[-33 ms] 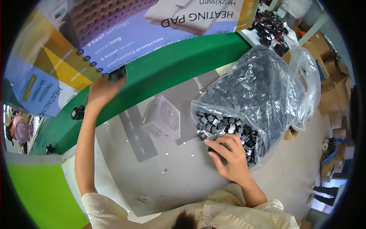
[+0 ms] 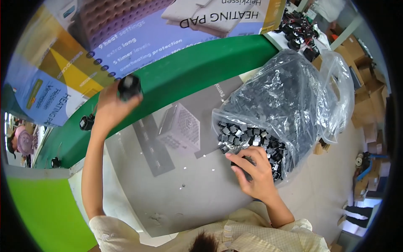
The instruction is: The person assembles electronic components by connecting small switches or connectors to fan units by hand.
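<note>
My left hand (image 2: 112, 110) is raised over the green belt-like strip (image 2: 180, 69) at the left. Its fingers close round a black round part (image 2: 129, 87), slightly blurred, that looks like a small motor or fan. My right hand (image 2: 257, 176) rests low at the mouth of a clear plastic bag (image 2: 285, 96). The fingers are curled, and a small black block (image 2: 240, 163) shows between thumb and fingers, partly hidden. Several more small black blocks (image 2: 252, 136), some with shiny faces, spill from the bag beside it.
A large printed carton (image 2: 138, 46) stands along the far side. Under my hands lies a grey printed sheet (image 2: 201, 210) with a few white specks. Wired black parts lie on the strip's left (image 2: 86, 122) and pile up on the far-right shelf (image 2: 296, 35). Cardboard boxes (image 2: 363, 96) stack at right.
The black part in my left hand has turned and sits a little lower, showing more of its face. My right hand stays nearly in place.
</note>
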A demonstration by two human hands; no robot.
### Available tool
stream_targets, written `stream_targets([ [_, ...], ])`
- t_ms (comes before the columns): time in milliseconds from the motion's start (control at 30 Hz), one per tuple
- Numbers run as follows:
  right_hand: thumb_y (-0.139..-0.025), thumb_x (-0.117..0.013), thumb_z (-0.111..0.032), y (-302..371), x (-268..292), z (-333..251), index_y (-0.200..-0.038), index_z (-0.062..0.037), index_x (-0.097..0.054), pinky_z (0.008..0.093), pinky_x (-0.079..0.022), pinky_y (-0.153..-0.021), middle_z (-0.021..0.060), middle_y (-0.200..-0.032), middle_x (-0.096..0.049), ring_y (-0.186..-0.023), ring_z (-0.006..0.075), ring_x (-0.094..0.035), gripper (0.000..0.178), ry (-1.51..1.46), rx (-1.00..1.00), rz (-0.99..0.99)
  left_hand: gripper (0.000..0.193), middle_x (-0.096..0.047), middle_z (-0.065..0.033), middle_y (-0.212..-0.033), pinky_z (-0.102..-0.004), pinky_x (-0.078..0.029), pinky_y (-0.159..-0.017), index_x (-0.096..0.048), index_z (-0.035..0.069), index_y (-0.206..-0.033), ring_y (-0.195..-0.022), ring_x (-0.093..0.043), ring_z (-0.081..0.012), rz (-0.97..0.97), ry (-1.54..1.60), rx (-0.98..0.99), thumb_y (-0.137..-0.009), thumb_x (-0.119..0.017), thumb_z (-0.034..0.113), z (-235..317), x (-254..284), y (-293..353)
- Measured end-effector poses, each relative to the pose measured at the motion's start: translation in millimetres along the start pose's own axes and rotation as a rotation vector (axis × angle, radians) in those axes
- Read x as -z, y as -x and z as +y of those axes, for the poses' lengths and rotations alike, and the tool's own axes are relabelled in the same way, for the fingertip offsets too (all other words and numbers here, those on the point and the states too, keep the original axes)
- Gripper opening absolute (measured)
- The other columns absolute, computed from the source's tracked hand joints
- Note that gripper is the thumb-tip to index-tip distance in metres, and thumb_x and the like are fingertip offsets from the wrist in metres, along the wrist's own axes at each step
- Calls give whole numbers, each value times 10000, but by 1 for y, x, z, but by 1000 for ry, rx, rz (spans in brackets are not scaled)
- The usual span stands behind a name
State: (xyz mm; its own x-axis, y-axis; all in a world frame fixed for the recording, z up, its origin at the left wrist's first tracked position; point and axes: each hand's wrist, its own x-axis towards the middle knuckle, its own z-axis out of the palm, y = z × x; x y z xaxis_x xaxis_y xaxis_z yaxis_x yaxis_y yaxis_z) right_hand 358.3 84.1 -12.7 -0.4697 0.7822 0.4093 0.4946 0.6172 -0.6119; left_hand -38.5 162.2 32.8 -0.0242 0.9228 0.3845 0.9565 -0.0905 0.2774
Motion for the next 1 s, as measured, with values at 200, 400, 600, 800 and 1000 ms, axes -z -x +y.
stream_targets([
  [200, -810, -695, 15, -8, -6, -19, -1107, -40, -739, 336, -502, -780, 129, -1005, -618, -860, 248, -597, 305, -364, -53, -70, 574, -595, -155, -812, -389, -524, -664, -495, 28, -948, -687, -605, -327, -298, 88, 356, -655, -914, 288, 85, 75, 124],
  [400, -791, -754, 51, -13, -26, -40, -1180, 14, -672, 291, -512, -789, 143, -1110, -658, -901, 195, -619, 399, -785, -35, -30, 662, -622, -172, -687, -452, -483, -468, -509, 18, -801, -552, -644, -385, -295, -585, 470, -793, -721, 645, 68, 42, 187],
  [600, -787, -775, 30, -10, -26, -45, -1138, -1, -693, 293, -520, -794, 145, -1124, -661, -921, 196, -624, 362, -768, 1, -64, 715, -599, -159, -592, -440, -444, -420, -579, 15, -778, -444, -581, -333, -319, -686, 497, -806, -656, 725, 73, 46, 169],
  [800, -806, -767, 16, 4, -31, -38, -1141, -9, -700, 294, -513, -811, 130, -1119, -659, -921, 186, -617, 342, -871, -76, -56, 415, -575, -132, -1303, -431, -469, -998, -645, 70, -1058, -1257, -526, -305, -375, -375, -185, -823, -781, 384, 76, 82, 173],
  [1000, -895, -665, 55, 2, -39, -38, -1207, 67, -606, 345, -509, -935, 151, -1136, -636, -1020, 221, -655, 318, -1143, -273, -266, 201, -621, -104, -1144, -423, -446, -1000, -648, 84, -979, -1177, -561, -286, -448, -410, -153, -791, -719, 91, 53, 50, 208],
])
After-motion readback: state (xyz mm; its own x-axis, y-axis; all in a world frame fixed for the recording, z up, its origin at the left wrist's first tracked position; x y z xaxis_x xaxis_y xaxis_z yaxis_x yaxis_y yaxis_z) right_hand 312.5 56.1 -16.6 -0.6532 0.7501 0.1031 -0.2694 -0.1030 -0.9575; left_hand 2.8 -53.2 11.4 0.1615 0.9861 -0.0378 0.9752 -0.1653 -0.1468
